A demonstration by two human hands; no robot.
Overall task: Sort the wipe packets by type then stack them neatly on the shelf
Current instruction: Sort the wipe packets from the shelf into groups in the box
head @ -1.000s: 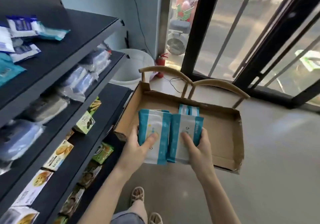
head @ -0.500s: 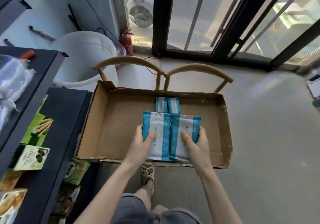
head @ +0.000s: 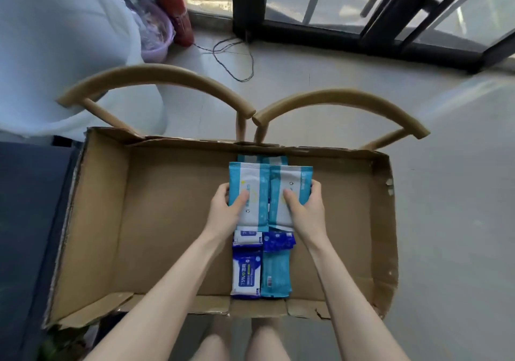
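Inside a shallow cardboard box (head: pixel 156 221), my left hand (head: pixel 227 211) grips a light-blue and white wipe packet (head: pixel 252 193), and my right hand (head: pixel 305 211) grips a matching packet (head: pixel 292 186) beside it. Both packets are low over the box floor, side by side. More light-blue packets (head: pixel 274 160) lie just beyond them. Nearer to me lie a small white-and-blue packet (head: pixel 248 236), a dark-blue packet (head: pixel 278 242), a blue-and-white 75% packet (head: pixel 246 275) and a teal packet (head: pixel 276 272).
The box rests on two wooden chairs (head: pixel 334 101) placed side by side. A dark shelf edge (head: pixel 25 221) is at the left. A large white tub (head: pixel 61 42), a purple basin (head: pixel 156 31) and a red fire extinguisher (head: pixel 175 6) stand beyond, near glass doors.
My view has tilted down from the shelves to the box. Both hands have lowered the two light-blue packets toward the box floor, and the nearer packets have come into sight.
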